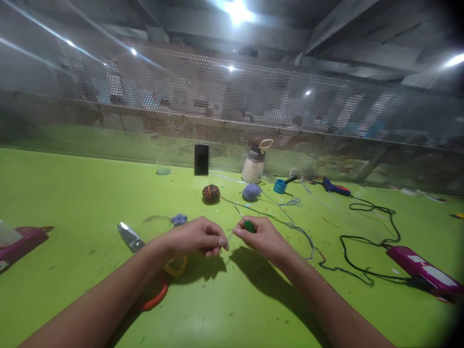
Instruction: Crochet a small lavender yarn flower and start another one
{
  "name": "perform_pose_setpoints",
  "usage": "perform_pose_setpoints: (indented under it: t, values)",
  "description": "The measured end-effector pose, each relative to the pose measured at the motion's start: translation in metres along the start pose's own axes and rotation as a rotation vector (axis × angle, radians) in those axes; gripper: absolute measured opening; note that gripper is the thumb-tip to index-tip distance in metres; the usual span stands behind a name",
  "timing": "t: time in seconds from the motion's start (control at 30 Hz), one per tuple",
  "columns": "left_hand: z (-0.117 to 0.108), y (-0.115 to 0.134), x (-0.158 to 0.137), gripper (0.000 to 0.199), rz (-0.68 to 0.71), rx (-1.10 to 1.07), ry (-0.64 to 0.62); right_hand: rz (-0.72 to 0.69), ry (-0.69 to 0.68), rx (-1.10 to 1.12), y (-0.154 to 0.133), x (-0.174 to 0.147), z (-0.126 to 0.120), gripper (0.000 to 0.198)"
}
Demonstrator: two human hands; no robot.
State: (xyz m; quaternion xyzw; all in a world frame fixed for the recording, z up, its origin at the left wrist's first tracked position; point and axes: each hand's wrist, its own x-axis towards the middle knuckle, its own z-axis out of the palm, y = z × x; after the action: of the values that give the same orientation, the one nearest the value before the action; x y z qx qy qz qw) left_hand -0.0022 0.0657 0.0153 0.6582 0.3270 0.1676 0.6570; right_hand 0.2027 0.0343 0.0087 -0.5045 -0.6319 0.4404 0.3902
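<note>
My right hand is closed round the green handle of a crochet hook; its thin metal shaft points up and to the left. My left hand pinches a thin, pale strand of yarn, which runs across the small gap to my right fingertips. Beyond the hands lie a multicoloured yarn ball and a lavender yarn ball. A small lavender crocheted flower rests behind my left wrist. Under my left forearm is a pair of scissors, blades pointing up-left, its red and yellow handles partly covered.
On the green table stand a bottle, a dark phone-like slab and a blue tape-like roll. A magenta power strip with a black cord lies right, near blue-red pliers. A perforated metal screen borders the back.
</note>
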Motion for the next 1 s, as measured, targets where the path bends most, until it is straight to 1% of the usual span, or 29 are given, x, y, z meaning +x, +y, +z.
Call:
perform_pose_setpoints:
  t: [0.07,0.13,0.23,0.37,0.5,0.6,0.77,0.83,0.9,0.93,1.0]
  values:
    - [0.0,0.0,-0.001,0.015,0.005,-0.013,-0.021,-0.003,0.011,0.014,0.002,0.001,0.002,0.023]
    - [0.0,-0.001,-0.001,0.016,0.021,-0.046,-0.015,-0.007,0.012,0.027,0.003,0.001,0.004,0.024]
    - [-0.001,-0.002,0.0,0.02,0.075,-0.138,0.022,0.004,-0.007,0.051,0.003,0.001,0.006,0.027]
    - [0.0,-0.001,0.001,0.025,0.186,-0.293,0.062,0.029,-0.018,0.132,0.001,0.0,0.01,0.037]
    - [0.002,0.0,0.006,0.031,0.27,-0.404,0.147,0.024,-0.007,0.208,-0.002,-0.003,0.016,0.043]
    - [0.003,-0.005,0.011,0.031,0.246,-0.43,0.2,0.023,-0.011,0.23,-0.006,-0.007,0.019,0.043]
    - [0.002,-0.011,0.016,0.021,0.184,-0.432,0.289,0.038,0.003,0.183,-0.002,-0.006,0.017,0.04]
    - [0.0,-0.01,0.015,0.015,0.182,-0.432,0.335,0.036,0.037,0.135,0.004,-0.002,0.015,0.039]
    - [-0.003,-0.009,0.014,0.009,0.198,-0.444,0.38,0.002,0.111,0.073,0.01,0.004,0.011,0.039]
    - [-0.005,-0.008,0.013,0.008,0.211,-0.453,0.399,-0.027,0.162,0.041,0.012,0.007,0.009,0.038]
    - [-0.008,-0.008,0.013,0.017,0.241,-0.474,0.433,-0.099,0.279,-0.021,0.014,0.011,0.003,0.035]
